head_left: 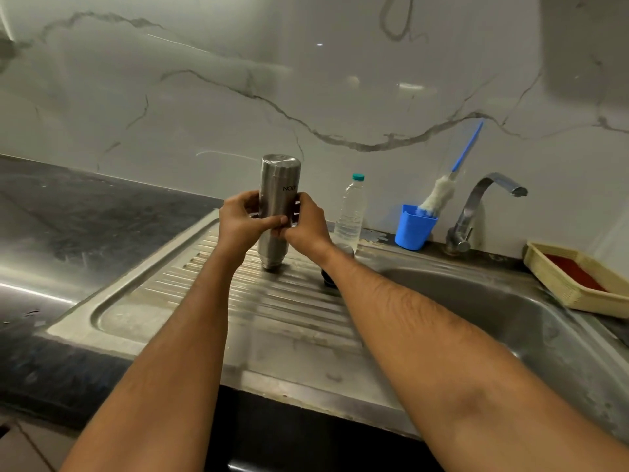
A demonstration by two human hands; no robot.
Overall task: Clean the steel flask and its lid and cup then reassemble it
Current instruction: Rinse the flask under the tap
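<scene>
Both hands grip the steel flask (277, 212) round its middle: the left hand (240, 223) wraps it from the left with the thumb laid across the front, and the right hand (306, 221) curls round it from the right. The flask stands upside down, its printed lettering inverted, with its narrow end on the ribbed draining board (211, 294) of the steel sink (510, 311). Just right of it, partly hidden by the right forearm, lies a dark round piece (328, 279); what it is cannot be told. Behind stands a clear plastic bottle (350, 216), then a blue cup (413, 228) holding a bottle brush (442, 192), the tap (476, 212) and a woven tray (575, 281).
</scene>
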